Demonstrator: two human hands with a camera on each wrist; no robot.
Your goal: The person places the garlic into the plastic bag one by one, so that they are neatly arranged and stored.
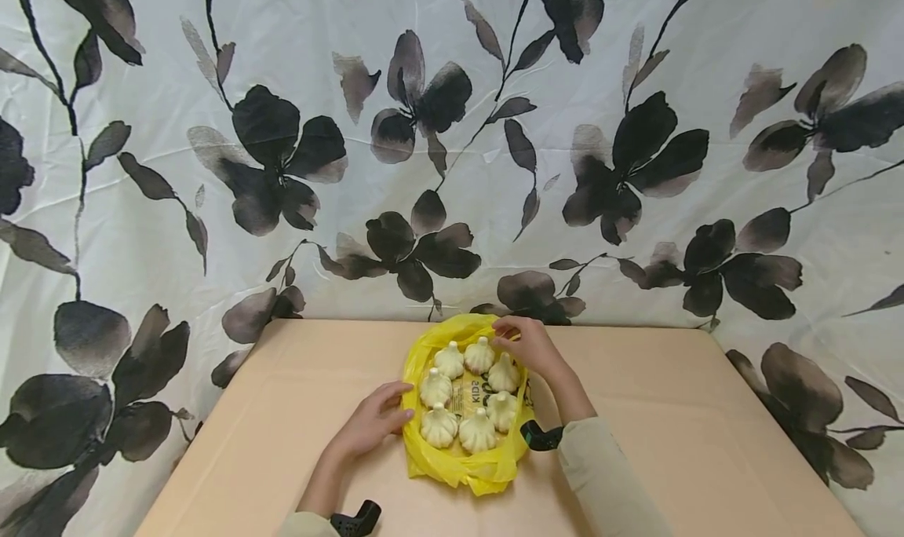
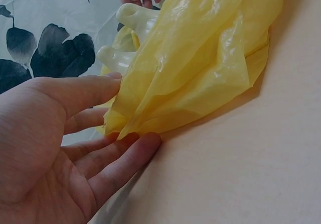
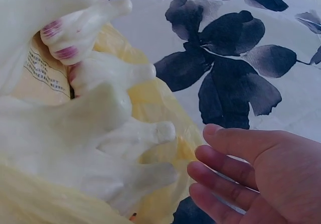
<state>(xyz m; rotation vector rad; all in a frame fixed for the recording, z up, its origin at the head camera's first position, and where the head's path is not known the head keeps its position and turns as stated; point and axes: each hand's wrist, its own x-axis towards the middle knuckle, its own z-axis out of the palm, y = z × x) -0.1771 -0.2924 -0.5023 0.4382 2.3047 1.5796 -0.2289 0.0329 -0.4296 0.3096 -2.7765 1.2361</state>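
Note:
Several white garlic bulbs (image 1: 477, 431) stand in a ring, stems up, inside an open yellow plastic bag (image 1: 462, 474) with its rim rolled outward. A few show purple streaks (image 3: 65, 52) in the right wrist view. On the bag's left side my left hand (image 1: 374, 419) touches the rim with thumb and fairly straight fingers; some fingertips (image 2: 150, 141) lie against the yellow film, others are hidden behind it. My right hand (image 1: 526, 345) is at the far right rim, beside the bulbs. Its relaxed fingers (image 3: 200, 171) hold nothing in the right wrist view.
Between the bulbs a tan printed surface (image 3: 47, 76) with dark lettering shows at the bag's bottom. Under the bag is a light peach tabletop (image 1: 671, 411). A white cloth with dark flowers (image 1: 508, 168) hangs behind it. Each wrist wears a black device (image 1: 541, 436).

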